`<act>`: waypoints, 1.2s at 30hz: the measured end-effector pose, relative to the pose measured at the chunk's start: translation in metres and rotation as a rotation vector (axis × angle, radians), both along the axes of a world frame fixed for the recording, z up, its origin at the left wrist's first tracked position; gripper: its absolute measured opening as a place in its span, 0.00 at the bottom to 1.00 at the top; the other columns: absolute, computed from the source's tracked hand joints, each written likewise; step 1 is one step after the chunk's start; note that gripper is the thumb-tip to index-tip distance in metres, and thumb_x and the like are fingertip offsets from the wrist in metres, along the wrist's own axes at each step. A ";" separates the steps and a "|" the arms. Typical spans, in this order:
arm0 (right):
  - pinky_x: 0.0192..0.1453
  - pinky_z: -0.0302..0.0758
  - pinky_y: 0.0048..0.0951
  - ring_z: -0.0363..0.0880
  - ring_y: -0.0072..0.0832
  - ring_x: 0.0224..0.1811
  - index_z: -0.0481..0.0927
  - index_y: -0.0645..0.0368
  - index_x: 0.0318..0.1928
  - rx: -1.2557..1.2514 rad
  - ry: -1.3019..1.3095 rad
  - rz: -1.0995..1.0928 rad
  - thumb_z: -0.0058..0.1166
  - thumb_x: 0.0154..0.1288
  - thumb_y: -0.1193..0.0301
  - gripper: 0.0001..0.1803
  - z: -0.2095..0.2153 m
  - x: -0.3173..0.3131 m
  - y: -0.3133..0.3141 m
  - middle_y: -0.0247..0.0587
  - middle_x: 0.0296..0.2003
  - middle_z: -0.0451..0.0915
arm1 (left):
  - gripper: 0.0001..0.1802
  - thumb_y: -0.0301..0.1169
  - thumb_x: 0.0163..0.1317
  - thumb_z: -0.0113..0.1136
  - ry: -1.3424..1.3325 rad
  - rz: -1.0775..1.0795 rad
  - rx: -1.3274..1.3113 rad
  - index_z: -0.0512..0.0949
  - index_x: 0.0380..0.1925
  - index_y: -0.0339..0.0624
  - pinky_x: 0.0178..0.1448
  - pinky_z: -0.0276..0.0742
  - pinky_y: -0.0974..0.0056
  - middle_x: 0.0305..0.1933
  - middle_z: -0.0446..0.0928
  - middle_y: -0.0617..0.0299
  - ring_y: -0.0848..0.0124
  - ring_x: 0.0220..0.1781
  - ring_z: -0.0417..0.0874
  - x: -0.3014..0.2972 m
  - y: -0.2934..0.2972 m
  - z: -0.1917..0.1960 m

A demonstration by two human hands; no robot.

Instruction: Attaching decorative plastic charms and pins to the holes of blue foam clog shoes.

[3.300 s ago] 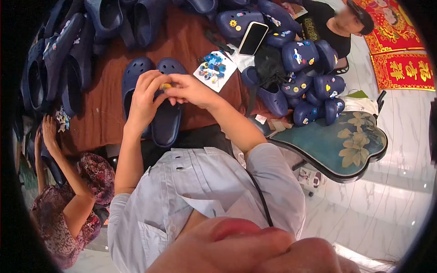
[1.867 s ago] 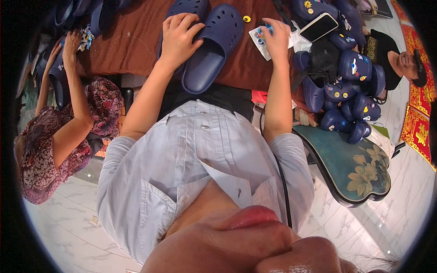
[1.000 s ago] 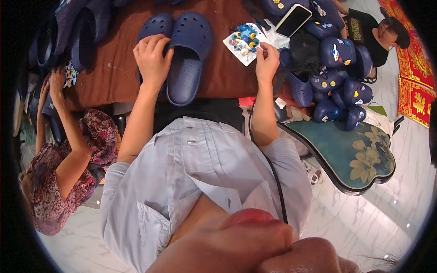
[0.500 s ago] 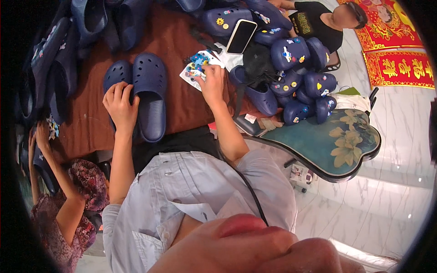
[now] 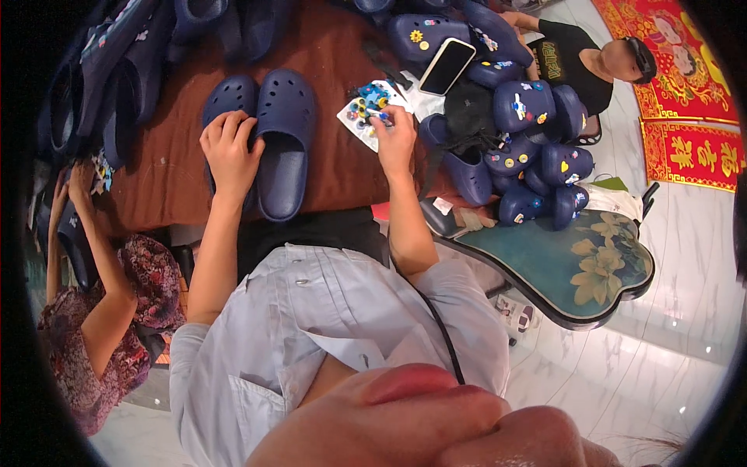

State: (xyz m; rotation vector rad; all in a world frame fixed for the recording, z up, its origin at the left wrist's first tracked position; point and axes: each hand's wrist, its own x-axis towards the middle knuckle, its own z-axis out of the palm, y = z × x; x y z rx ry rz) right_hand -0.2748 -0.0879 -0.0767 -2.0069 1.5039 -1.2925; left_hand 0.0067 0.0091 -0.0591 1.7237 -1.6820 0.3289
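Observation:
Two plain navy clogs with holes in their uppers lie side by side on the brown cloth. My left hand is closed over the left clog, hiding its foot opening; the right clog stands bare beside it. A white sheet holds a small heap of colourful shoe charms. Above its right edge my right hand is closed in a pinch on a small blue-and-white charm. The charm is partly hidden by my fingertips.
A phone leans behind the charms. Charm-covered navy clogs are piled on the right, more clogs on the left. A flowered stool stands at right. A co-worker's hands work at left; another person sits beyond.
My right hand has risen slightly from the charm heap with a charm between its fingertips. My left hand stays on the left clog. The whole view has shifted.

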 end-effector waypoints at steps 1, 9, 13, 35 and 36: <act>0.45 0.75 0.40 0.78 0.43 0.40 0.79 0.61 0.40 0.032 -0.035 0.012 0.69 0.54 0.78 0.14 0.004 0.001 0.001 0.46 0.36 0.79 | 0.21 0.27 0.44 0.71 0.001 -0.002 -0.004 0.83 0.43 0.45 0.65 0.64 0.52 0.51 0.78 0.64 0.61 0.61 0.75 0.000 0.000 0.000; 0.44 0.73 0.24 0.76 0.20 0.37 0.80 0.62 0.40 0.312 -0.411 0.231 0.65 0.60 0.79 0.08 0.004 0.024 0.003 0.31 0.35 0.80 | 0.21 0.27 0.44 0.71 -0.001 -0.013 -0.009 0.83 0.43 0.46 0.64 0.64 0.52 0.51 0.78 0.65 0.62 0.61 0.75 0.003 -0.008 -0.004; 0.48 0.73 0.22 0.76 0.19 0.41 0.80 0.63 0.42 0.416 -0.529 0.427 0.63 0.63 0.78 0.08 0.008 0.045 0.006 0.31 0.37 0.79 | 0.26 0.29 0.48 0.70 0.013 -0.079 -0.011 0.81 0.51 0.49 0.67 0.62 0.48 0.55 0.76 0.61 0.56 0.65 0.70 0.009 0.003 0.014; 0.39 0.70 0.18 0.74 0.16 0.38 0.79 0.58 0.51 0.661 -0.586 0.462 0.60 0.70 0.72 0.12 -0.002 0.075 0.020 0.28 0.38 0.79 | 0.36 0.52 0.66 0.63 1.006 -1.951 0.509 0.75 0.62 0.31 0.73 0.54 0.38 0.65 0.70 0.44 0.42 0.73 0.63 -0.023 0.097 0.070; 0.40 0.70 0.19 0.74 0.17 0.38 0.79 0.59 0.52 0.644 -0.555 0.447 0.59 0.70 0.72 0.12 -0.005 0.073 0.022 0.29 0.38 0.78 | 0.36 0.52 0.66 0.63 0.995 -1.968 0.511 0.75 0.62 0.30 0.73 0.54 0.38 0.65 0.70 0.44 0.42 0.72 0.63 -0.024 0.096 0.071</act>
